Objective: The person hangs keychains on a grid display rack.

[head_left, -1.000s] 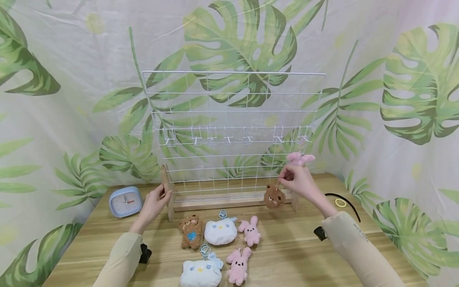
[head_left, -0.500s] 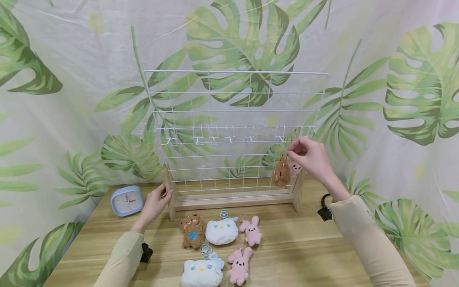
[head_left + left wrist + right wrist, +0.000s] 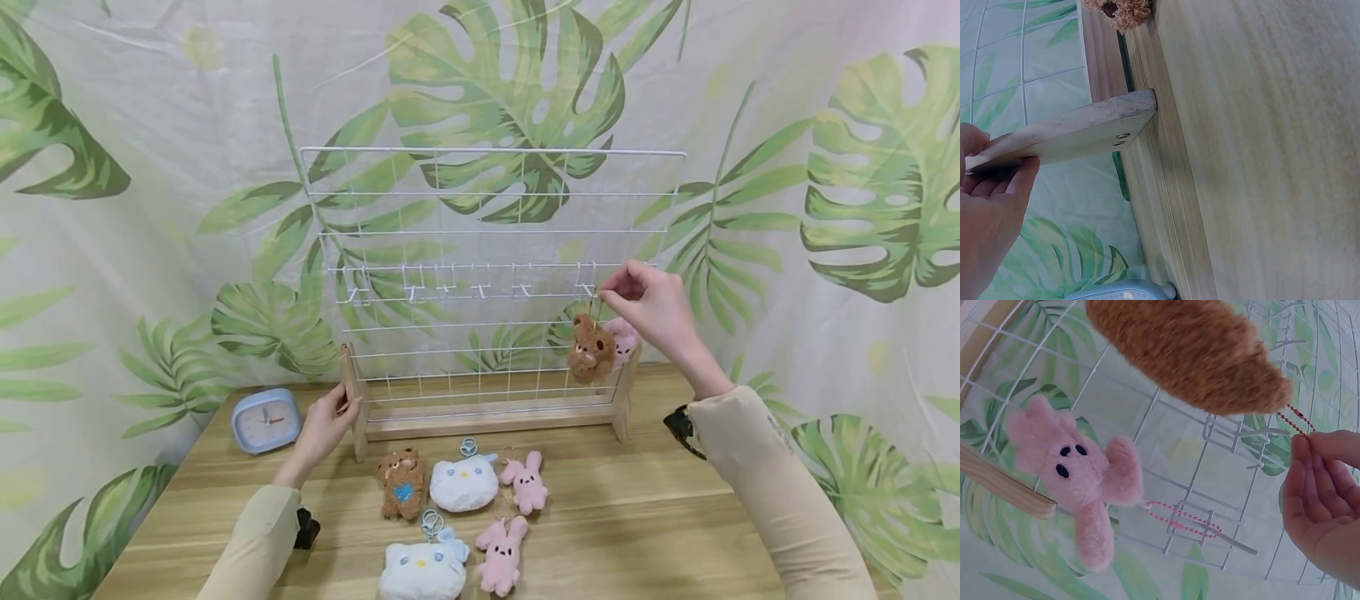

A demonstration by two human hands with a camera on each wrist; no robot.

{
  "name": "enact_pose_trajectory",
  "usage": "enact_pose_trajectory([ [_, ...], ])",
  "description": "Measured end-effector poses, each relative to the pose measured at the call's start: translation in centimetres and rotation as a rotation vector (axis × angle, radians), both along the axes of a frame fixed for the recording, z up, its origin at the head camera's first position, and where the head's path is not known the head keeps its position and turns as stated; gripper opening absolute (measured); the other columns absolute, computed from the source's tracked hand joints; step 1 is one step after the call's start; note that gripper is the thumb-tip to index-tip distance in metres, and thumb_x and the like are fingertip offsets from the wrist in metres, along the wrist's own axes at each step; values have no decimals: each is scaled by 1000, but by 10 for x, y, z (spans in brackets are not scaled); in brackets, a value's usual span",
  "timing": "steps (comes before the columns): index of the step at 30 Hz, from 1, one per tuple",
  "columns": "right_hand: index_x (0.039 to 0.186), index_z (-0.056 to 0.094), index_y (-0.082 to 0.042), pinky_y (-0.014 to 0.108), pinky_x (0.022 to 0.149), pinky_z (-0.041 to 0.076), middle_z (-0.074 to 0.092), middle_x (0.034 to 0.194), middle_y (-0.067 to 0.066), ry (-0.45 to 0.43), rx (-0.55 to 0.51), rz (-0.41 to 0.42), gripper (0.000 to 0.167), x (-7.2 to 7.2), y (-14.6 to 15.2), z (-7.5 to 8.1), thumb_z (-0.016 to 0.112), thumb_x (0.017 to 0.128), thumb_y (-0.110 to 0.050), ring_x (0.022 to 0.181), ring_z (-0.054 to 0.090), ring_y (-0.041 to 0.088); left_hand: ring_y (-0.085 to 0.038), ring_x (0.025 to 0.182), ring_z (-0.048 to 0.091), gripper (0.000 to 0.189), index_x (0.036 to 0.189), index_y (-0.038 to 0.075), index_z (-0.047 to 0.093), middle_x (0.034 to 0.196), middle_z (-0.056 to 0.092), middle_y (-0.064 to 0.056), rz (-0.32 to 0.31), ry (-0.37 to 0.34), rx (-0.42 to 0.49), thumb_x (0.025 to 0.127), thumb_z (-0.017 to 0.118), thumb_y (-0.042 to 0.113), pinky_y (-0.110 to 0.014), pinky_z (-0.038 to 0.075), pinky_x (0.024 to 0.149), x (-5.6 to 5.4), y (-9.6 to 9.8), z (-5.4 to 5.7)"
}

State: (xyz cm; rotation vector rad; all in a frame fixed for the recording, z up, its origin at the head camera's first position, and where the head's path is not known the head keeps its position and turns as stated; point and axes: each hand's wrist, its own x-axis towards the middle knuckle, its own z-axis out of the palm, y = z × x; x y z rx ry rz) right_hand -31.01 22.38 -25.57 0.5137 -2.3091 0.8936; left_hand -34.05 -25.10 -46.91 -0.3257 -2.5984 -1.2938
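Observation:
My right hand [image 3: 651,308] pinches the ball chain [image 3: 1297,419] of a brown plush bear keychain [image 3: 591,348] between thumb and fingertips. The bear dangles in front of the white wire grid rack [image 3: 487,152], its chain close to a hook [image 3: 585,290] near the right end. In the right wrist view, a pink plush rabbit keychain [image 3: 1075,459] hangs by its pink chain from the neighbouring hook [image 3: 1235,542]. My left hand [image 3: 324,423] grips the wooden upright [image 3: 1079,128] at the rack's left end, thumb on one side and fingers on the other.
On the table [image 3: 637,533] in front of the rack lie another brown bear [image 3: 401,485], two white plush heads [image 3: 463,483] with blue rings and two pink rabbits [image 3: 501,557]. A blue clock [image 3: 266,421] stands left. Several hooks [image 3: 480,290] line the grid.
My right hand has lifted the bear from low at the rack's right end up to hook height, and the bear has turned on its chain. My left hand stays on the upright.

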Motion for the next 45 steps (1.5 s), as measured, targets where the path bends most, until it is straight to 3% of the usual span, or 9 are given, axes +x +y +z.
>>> enact_pose_trajectory([
  [10,90,70,-3,5,61,45,74,86,15,-52,60,-29,5,-21,1,0,71,90,-7,68,59,1,-46,127,55,42,136,-9,50,137,54,-35,-4,11,0,105,47,20,-54,52,101,1,0,-1],
  [17,92,69,-1,5,63,45,74,88,17,-83,77,-20,4,-30,2,-5,69,90,-5,75,68,22,-46,129,54,43,137,-8,49,139,52,-35,-12,4,-3,105,47,22,-54,51,103,1,-1,-1],
  [20,92,69,0,6,63,44,74,88,17,-86,88,-29,5,-31,1,-6,69,91,-5,78,69,25,-45,128,55,41,134,-7,51,138,53,-34,-8,6,-4,105,48,22,-54,52,102,1,-1,-1],
  [26,93,68,1,3,65,45,74,90,18,-63,96,-23,4,-23,1,-6,66,91,-2,80,70,26,-45,126,57,31,119,-5,57,134,57,-33,0,18,-3,105,49,21,-54,53,101,0,0,-2],
  [33,94,69,-2,7,63,49,74,87,15,-85,70,-19,6,6,3,-9,71,89,-6,73,66,17,-45,127,56,32,121,-6,57,134,57,-33,0,13,-2,105,49,20,-55,53,101,1,0,-1],
  [38,94,71,-7,14,64,55,74,86,9,-157,125,82,9,22,-5,-33,76,86,-8,71,65,11,-46,128,55,31,120,-6,57,135,56,-34,-1,13,-5,105,48,20,-55,52,102,1,0,-1],
  [42,89,72,-7,16,67,58,74,84,6,-208,164,229,7,23,-22,-72,76,84,-5,73,66,10,-45,128,54,32,122,-6,56,136,55,-34,-1,10,-5,105,48,20,-54,51,103,1,0,-1],
  [45,89,71,-7,16,67,58,74,84,6,-303,199,309,5,18,-37,-106,75,86,-7,73,67,8,-45,129,54,39,132,-7,53,138,54,-34,0,5,-5,105,47,21,-54,51,103,1,-1,-1],
])
